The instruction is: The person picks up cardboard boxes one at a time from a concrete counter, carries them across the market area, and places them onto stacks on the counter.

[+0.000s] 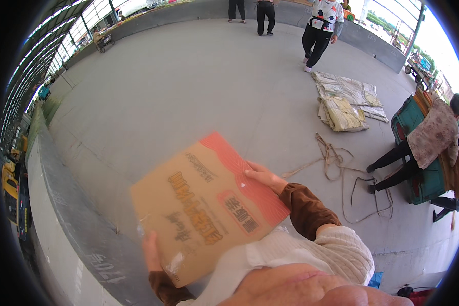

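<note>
A tan cardboard carton [199, 204] with a red wavy-patterned end and dark printing is held in front of my body, tilted. Whether it is flat or opened up I cannot tell. My right hand [264, 177] grips its red edge, the thumb lying on the printed face. At the opposite edge, lower left, my left hand [151, 251] presses on the carton; it is somewhat blurred and its fingers are partly hidden. Both forearms wear brown sleeves. A strip of clear tape shines near the carton's lower corner.
Folded whitish sheets [349, 102] lie on the grey floor, with tangled straps [331, 158] nearer me. At the right, a person [436, 132] leans over a teal cart [423, 178] holding brown sheets. Another person [324, 30] walks farther off. A low concrete wall [71, 204] runs along the left.
</note>
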